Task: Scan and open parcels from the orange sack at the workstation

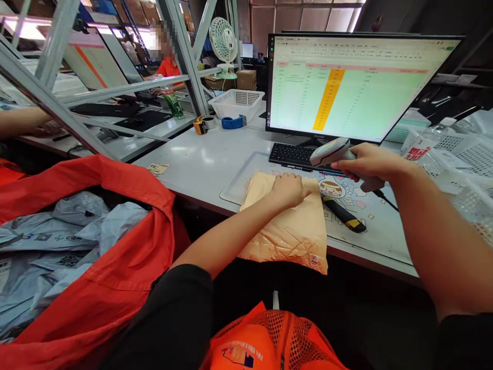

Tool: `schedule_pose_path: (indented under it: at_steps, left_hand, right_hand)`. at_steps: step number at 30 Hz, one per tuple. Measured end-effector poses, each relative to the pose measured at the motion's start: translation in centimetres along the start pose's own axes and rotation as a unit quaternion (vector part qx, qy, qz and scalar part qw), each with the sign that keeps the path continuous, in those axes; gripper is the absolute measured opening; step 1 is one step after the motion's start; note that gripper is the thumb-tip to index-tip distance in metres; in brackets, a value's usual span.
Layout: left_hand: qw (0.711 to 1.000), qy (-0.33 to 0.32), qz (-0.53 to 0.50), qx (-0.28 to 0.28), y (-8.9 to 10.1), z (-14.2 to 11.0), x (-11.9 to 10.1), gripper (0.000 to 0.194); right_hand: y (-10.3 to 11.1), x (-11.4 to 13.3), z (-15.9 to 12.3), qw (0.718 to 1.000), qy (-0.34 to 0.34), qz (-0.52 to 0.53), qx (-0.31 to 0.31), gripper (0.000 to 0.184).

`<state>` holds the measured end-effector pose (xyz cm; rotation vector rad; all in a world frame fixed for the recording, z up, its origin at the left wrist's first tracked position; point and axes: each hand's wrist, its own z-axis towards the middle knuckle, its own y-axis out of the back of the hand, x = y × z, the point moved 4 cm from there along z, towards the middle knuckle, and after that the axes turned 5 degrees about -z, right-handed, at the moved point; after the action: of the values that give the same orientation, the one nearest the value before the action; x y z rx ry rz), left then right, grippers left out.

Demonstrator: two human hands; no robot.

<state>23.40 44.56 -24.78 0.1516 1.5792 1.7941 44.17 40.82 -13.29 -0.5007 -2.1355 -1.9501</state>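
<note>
Little legible text, mostly partial

Yellow mailer (285, 231): dark handwritten mark at lower right corner, sideways, maybe "UE-19", not certain. Grey mailers (73, 236): dark printed lettering, part looks like "CON" or "COM", plus a square code patch; rest creased. Monitor (370, 92): spreadsheet rows and headers, too small to read; bezel brand blurred. Orange mesh vest (262, 344): pale characters by a logo, unreadable. Clear plastic packaging (416, 144), right: big red characters, unclear. Desk mat (236, 187): printed lettering partly covered, unreadable.
</note>
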Motion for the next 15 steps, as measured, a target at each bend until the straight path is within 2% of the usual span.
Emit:
schedule_pose_path:
  at_steps: [2,4,6,11,15]
  left_hand:
    - [0.996,0.045,0.044,0.064,-2.9,1.5,-0.4,0.082]
    - [0.993,0.06,0.052,0.088,-5.1,1.7,0.2,0.094]
    - [0.993,0.059,0.048,0.094,-6.4,1.3,1.1,0.098]
    - [0.992,0.071,0.044,0.093,-6.7,1.2,2.0,0.098]
    - [0.993,0.065,0.063,0.07,-5.0,0.5,0.3,0.092]
  right_hand:
    - [-0.4,-0.6,0.4,1.0,0.004,0.0,0.005,0.044]
    - [-0.6,-1.5,0.7,1.0,0.007,-0.002,0.012,0.045]
    - [-0.8,-1.9,0.8,1.0,0.009,-0.007,0.013,0.045]
    - [-0.7,-0.7,0.6,1.0,0.001,-0.027,0.002,0.044]
    - [-1.1,0.6,0.4,0.999,0.044,0.002,0.021,0.039]
